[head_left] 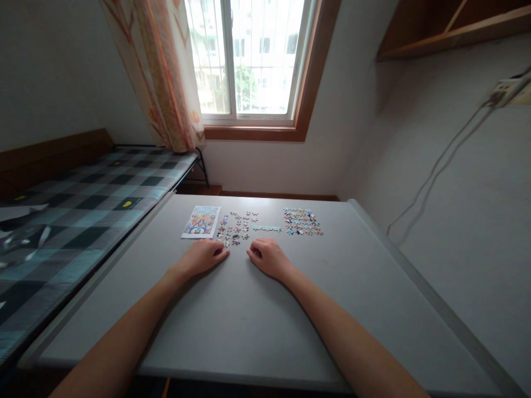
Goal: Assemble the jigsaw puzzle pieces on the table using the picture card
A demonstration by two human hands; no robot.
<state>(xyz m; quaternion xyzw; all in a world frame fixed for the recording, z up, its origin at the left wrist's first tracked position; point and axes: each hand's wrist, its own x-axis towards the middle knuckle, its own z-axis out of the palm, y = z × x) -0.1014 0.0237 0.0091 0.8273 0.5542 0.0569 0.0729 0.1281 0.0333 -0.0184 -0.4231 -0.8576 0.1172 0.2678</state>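
Head view: one strip (267, 228) is joined at 12 o'clock, pieces (302, 221) left loose; left hand (203, 257) flat, empty; right hand (267, 257) grip curled, contents untellable.

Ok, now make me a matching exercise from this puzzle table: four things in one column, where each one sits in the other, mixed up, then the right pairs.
Things
1. picture card
2. joined teal strip
3. dense spread of loose pieces
4. left hand

Places
A. at the right end of the row
B. palm down on the table, fingertips by the smaller group of pieces
C. at the left end of the row
D. just beyond the right hand, between the two groups

Pairs: 1-C, 2-D, 3-A, 4-B
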